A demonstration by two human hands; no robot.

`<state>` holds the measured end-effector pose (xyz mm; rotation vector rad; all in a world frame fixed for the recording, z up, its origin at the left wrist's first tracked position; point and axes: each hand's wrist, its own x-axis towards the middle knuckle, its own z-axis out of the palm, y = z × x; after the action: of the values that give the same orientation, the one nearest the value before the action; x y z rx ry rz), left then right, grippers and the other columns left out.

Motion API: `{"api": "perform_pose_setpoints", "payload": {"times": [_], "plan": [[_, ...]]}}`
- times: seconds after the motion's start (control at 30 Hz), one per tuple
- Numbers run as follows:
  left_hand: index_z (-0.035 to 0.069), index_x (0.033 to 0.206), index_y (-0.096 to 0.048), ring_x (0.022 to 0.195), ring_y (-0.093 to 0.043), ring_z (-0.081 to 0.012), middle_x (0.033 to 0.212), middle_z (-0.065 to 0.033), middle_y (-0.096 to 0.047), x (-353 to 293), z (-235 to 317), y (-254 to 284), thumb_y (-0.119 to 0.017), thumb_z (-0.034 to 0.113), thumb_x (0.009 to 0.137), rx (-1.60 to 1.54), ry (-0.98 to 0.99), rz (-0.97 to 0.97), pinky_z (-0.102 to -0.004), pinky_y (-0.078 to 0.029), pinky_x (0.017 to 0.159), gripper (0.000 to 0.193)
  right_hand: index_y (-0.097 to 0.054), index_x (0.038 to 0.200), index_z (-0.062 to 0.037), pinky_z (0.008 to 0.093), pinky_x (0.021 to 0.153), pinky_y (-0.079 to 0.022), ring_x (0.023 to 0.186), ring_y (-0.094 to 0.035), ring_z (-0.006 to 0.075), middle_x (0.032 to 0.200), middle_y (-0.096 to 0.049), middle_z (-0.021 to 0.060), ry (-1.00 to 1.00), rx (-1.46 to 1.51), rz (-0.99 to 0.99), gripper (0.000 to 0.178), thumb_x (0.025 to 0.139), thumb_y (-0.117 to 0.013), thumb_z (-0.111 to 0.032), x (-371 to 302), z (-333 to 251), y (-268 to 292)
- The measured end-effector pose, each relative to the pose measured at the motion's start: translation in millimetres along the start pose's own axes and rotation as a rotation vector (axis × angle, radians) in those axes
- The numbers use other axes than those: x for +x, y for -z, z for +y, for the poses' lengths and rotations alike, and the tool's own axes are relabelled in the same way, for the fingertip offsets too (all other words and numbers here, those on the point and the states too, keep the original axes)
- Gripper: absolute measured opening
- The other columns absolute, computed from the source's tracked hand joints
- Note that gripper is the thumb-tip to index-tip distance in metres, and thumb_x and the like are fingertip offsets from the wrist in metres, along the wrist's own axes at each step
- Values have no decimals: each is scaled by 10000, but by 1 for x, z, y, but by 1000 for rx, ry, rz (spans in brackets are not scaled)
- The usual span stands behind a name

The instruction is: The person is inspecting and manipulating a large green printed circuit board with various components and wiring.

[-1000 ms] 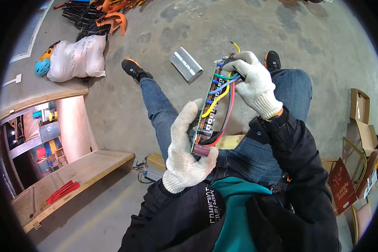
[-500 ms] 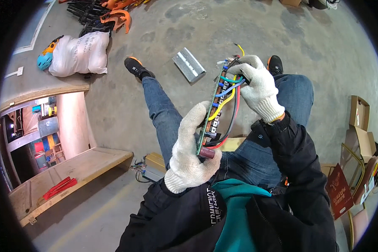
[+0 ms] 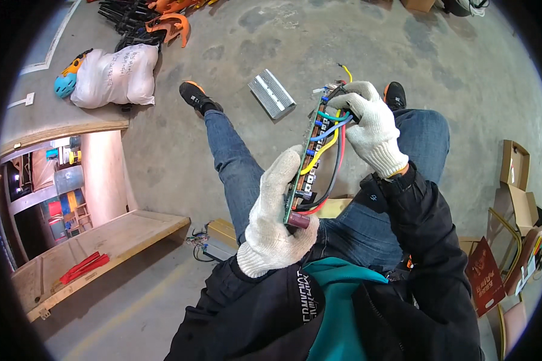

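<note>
A long green circuit board (image 3: pixel 301 168) is held up on a slant between my two gloved hands. Thick yellow, blue, green, red and black wires (image 3: pixel 327 150) loop along its right side. My left hand (image 3: pixel 274 219), in a white knit glove, is closed around the board's near end, beside a dark red cylindrical capacitor (image 3: pixel 299 220). With the same kind of glove, my right hand (image 3: pixel 372 123) grips the wires near the board's far end; its fingertips partly hide that end. Past the board, a ribbed silver metal casing (image 3: pixel 271 94) lies on the floor.
A wooden bench (image 3: pixel 114 240) with red-handled pliers (image 3: pixel 84 268) stands at left. By my left leg sits a metal box with loose wires (image 3: pixel 223 239). A white sack (image 3: pixel 115 76) and a blue helmet (image 3: pixel 65 85) lie far left. Open cardboard boxes (image 3: pixel 517 180) are at right.
Almost nothing differs. Both hands and the board keep nearly the same place, with only a slight shift of the view.
</note>
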<state>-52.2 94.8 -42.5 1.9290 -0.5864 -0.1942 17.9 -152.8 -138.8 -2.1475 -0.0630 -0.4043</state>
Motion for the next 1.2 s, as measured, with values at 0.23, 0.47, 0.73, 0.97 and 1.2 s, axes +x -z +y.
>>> {"api": "perform_pose_setpoints", "payload": {"times": [0.23, 0.47, 0.73, 0.97, 1.2], "plan": [[-43, 1666, -365, 1499, -533, -398, 1647, -279, -476, 2, 4, 2, -722, -29, 857, 108, -35, -7, -446, -421, 1246, 885, -786, 1131, -88, 414, 934, -614, 1113, -748, 352, 1258, -708, 124, 14, 11, 12, 360, 783, -851, -23, 0, -1, 0], [-45, 1654, -383, 1455, -560, -451, 1603, -294, -481, 4, 13, 3, -723, -83, 804, 174, -26, -7, -428, -491, 1180, 916, -791, 1107, -79, 409, 942, -598, 1113, -733, 340, 1223, -706, 129, 1, 13, 8, 319, 802, -857, -15, 0, -3, 0], [-42, 1652, -386, 1489, -536, -461, 1648, -314, -446, 8, 12, 2, -731, -85, 804, 145, -63, 4, -431, -472, 1199, 916, -786, 1118, -85, 415, 923, -613, 1102, -750, 353, 1248, -713, 129, 16, 9, 16, 342, 787, -856, -38, 0, 0, 0], [-44, 1616, -452, 1406, -589, -500, 1587, -306, -530, 10, 14, -3, -743, -102, 765, 144, -117, 50, -472, -486, 1180, 901, -785, 1124, -82, 409, 941, -610, 1123, -740, 346, 1245, -700, 133, 13, 9, 22, 352, 785, -848, -5, 2, -6, 3], [7, 1535, -550, 1291, -646, -489, 1466, -276, -591, 20, 20, -8, -782, -84, 763, 216, -335, -37, -518, -537, 1109, 810, -774, 1124, -61, 344, 932, -581, 1103, -713, 275, 1269, -645, 149, 81, 170, 139, 289, 853, -859, -10, 2, -2, 4]]}}
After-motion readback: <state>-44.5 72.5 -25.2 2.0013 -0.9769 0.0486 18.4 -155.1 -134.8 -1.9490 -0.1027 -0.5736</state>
